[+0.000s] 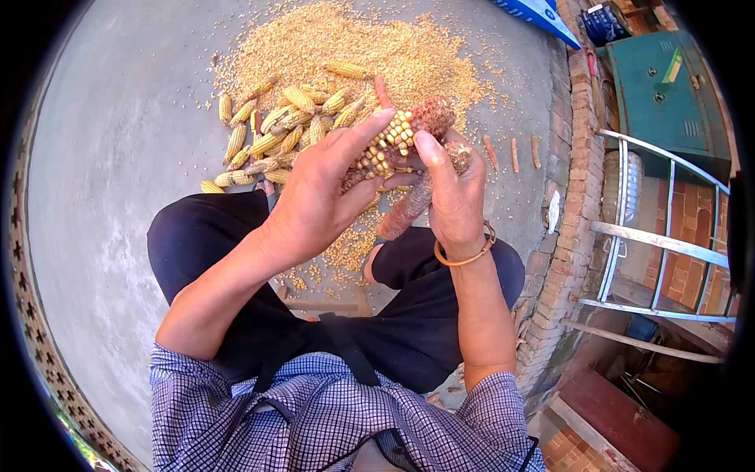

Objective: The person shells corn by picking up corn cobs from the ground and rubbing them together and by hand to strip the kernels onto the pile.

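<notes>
Working above the smooth grey concrete floor (pixel 102 181), I had a pile of dry, yellow, mostly kernel-covered corn ears (pixel 295 118) on the left, apparently what remained to strip. My left hand (pixel 314 185) was closed around a half-bare, yellow-kernelled corn ear (pixel 391 141), held up before my knees. Beyond it spread a broad golden heap of loose kernels (pixel 346 47), so much seemed done. My right hand (pixel 454 193) gripped a rough, reddish, bare cob (pixel 409 206), thumb by the ear's kernels. Thin reddish cobs (pixel 514 155) lay near the floor's brick-lined right edge. My fingers hid the ear's underside; the floor's far edge was cut off.
</notes>
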{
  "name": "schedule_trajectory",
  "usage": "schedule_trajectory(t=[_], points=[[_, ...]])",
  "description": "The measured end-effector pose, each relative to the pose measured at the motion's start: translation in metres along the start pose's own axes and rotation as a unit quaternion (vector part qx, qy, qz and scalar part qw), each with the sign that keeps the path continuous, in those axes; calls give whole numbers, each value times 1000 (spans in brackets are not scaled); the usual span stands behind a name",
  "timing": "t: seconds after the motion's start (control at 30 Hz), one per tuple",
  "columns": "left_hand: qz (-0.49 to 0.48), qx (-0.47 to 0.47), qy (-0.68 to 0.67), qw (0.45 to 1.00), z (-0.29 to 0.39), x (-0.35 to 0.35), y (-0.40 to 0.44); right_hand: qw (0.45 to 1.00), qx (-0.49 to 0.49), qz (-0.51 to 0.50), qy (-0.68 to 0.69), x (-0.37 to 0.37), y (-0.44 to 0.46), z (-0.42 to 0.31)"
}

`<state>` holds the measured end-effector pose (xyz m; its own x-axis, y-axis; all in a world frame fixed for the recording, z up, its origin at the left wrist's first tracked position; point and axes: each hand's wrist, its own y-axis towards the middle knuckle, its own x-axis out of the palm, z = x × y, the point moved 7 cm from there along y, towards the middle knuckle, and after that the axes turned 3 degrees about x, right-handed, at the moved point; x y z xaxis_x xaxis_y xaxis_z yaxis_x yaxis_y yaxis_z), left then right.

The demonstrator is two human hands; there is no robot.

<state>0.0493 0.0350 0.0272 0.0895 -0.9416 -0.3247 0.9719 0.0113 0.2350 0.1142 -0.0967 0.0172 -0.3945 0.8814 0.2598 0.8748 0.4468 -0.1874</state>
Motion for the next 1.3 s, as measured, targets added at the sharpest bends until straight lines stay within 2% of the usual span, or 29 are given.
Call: schedule_trajectory(t=[0.2, 0.43, 0.53, 0.73, 0.83, 0.93, 1.0, 1.23, 1.3], points=[[-11, -26, -120, 992, -5, 4, -1, 999, 7, 38, -5, -3, -2, 5], [-26, -141, -234, 962, -13, 2, 0, 1000, -3, 8, -5, 0, 0, 0], [-22, -134, -253, 958, -14, 4, -1, 999, -14, 0, -34, 0, 0, 3], [-20, -153, -269, 951, -17, 6, -2, 998, -22, 14, -65, 1, -1, 5], [-25, -112, -214, 970, -15, 5, -1, 997, -22, 15, -75, 1, -2, 5], [15, -42, -148, 988, -6, 5, 0, 993, -48, 13, -112, 3, -1, 4], [11, -47, -159, 986, -6, 5, 0, 990, -60, 18, -127, 1, 1, 7], [17, -84, -248, 965, -16, 6, 1, 997, -12, -2, -76, 5, -2, 2], [13, -87, -218, 972, -12, 4, 0, 999, -23, -13, -39, 11, -2, -2]])
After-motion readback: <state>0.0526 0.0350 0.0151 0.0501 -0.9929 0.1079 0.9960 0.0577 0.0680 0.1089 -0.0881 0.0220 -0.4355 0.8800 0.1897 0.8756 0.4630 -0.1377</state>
